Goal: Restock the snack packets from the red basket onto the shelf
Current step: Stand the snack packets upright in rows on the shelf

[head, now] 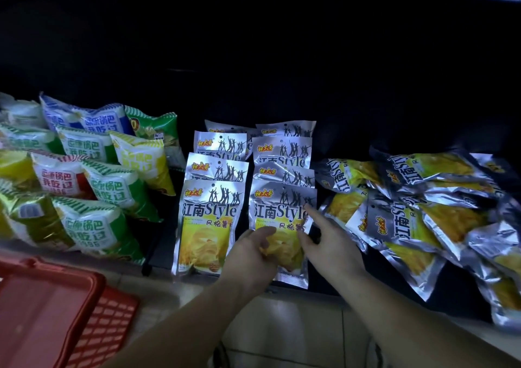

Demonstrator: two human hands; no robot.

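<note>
1. Packet [282,212]: silver and yellow, front of the right-hand row on the shelf [166,226], between both sets of fingers.
2. Left hand [251,257]: fingers curled on the packet's lower face, gripping it.
3. Right hand [329,243]: thumb and forefinger pinch the packet's right edge.
4. Basket [107,325]: red, well left of the fingers.
5. Heap [423,221]: loose packets, right of the fingers.

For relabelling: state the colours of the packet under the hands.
Packet: silver top, yellow bottom; head view.

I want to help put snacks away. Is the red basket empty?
Empty, as far as it shows: the red basket has only bare red inside and no packets. Its left part is cut off.
</note>
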